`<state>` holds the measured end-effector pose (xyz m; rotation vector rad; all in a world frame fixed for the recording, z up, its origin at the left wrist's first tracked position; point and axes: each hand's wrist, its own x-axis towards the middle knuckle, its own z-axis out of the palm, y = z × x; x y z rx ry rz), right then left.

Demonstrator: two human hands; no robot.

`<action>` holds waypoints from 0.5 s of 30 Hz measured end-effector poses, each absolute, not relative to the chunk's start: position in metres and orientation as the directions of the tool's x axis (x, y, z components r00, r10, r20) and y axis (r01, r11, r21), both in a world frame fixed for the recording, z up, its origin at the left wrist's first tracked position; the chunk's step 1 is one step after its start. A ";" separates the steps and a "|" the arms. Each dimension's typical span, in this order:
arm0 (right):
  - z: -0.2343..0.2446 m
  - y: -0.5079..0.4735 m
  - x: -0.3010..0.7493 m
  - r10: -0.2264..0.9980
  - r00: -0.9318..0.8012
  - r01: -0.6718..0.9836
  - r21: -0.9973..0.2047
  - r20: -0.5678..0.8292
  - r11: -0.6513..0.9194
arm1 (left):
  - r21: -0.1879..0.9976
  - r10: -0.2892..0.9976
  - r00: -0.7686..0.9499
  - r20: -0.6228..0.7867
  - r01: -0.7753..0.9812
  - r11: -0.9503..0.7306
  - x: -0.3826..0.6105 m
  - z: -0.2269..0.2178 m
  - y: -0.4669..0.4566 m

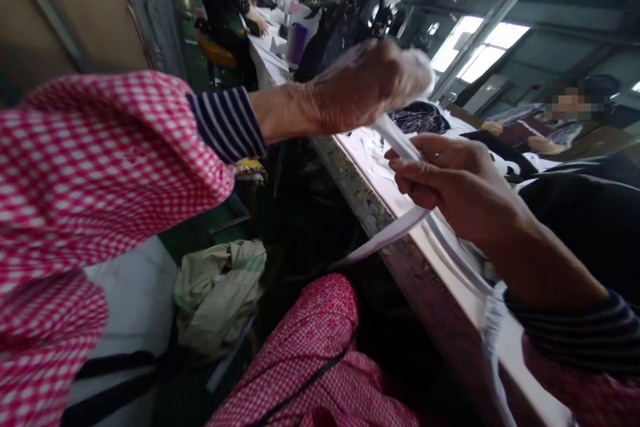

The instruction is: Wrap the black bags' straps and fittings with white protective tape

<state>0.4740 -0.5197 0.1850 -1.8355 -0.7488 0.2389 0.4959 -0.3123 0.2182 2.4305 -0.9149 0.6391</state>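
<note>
A white fabric strip (399, 138) runs between my two hands above the table edge. My left hand (357, 87), stretched far forward and slightly blurred, is closed on its upper end, where a white bundle shows past the fingers. Nearer to me, my right hand (457, 180) pinches the same strip between thumb and fingers. Below the right hand one length of white strip (393, 232) hangs off toward my lap. Another white length (463, 250) lies along the tabletop and drops over the near edge at the lower right.
The long worktable (360, 193) has a worn edge and carries a dark coiled heap (423, 118) and dark cloth (590, 213). A pale sack (220, 293) lies on the floor. One co-worker (225, 7) sits at the far left, another (545, 123) across the table.
</note>
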 end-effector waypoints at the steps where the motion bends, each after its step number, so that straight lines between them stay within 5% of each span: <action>1: 0.182 -0.526 0.474 0.573 0.793 0.402 -0.883 0.204 -0.242 | 0.223 -0.543 0.642 0.541 -0.732 -0.643 0.493 0.205 -0.310; 3: 0.175 -0.536 0.472 0.560 0.789 0.456 -0.852 0.253 -0.258 | 0.246 -0.582 0.632 0.512 -0.757 -0.606 0.483 0.175 -0.308; 4: 0.171 -0.541 0.472 0.574 0.771 0.488 -0.835 0.276 -0.254 | 0.395 -0.538 0.683 0.494 -0.727 -0.562 0.476 0.161 -0.308; 6: 0.166 -0.551 0.472 0.637 0.714 0.550 -0.795 0.290 -0.254 | 0.453 -0.576 0.685 0.446 -0.728 -0.514 0.462 0.141 -0.309; 10: 0.165 -0.569 0.469 0.724 0.658 0.582 -0.750 0.208 -0.314 | 0.829 -0.599 0.768 0.228 -0.476 -0.294 0.439 0.123 -0.318; 15: 0.168 -0.590 0.450 0.769 0.613 0.572 -0.773 0.181 -0.274 | 0.931 -0.609 0.793 0.009 -0.229 -0.285 0.409 0.109 -0.342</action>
